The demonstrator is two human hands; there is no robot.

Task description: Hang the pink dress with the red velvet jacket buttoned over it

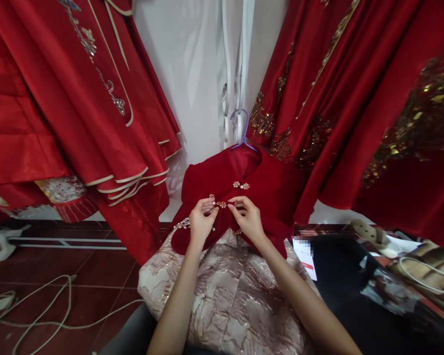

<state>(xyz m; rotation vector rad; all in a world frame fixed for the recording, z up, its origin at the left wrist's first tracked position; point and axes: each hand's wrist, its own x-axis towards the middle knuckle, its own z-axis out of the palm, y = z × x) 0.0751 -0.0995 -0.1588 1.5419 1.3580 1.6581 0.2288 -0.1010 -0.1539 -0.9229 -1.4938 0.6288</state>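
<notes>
A dark red velvet jacket (274,197) on a purple hanger (245,133) lies over a pink floral brocade cloth (237,296) in front of me. At its collar sits a fastened beaded flower clasp (241,185). Just below, a second beaded clasp (221,204) lies between my fingertips. My left hand (203,222) pinches the clasp's left part, thumb and forefinger together. My right hand (247,217) pinches its right end from the other side. Whether the two halves are joined is too small to tell.
Red embroidered garments hang at the left (133,123) and right (355,123). White cables (66,296) trail over the tiled floor (107,266). A black surface (340,291) at right bears a white paper tag (304,256) and clear plastic (390,291).
</notes>
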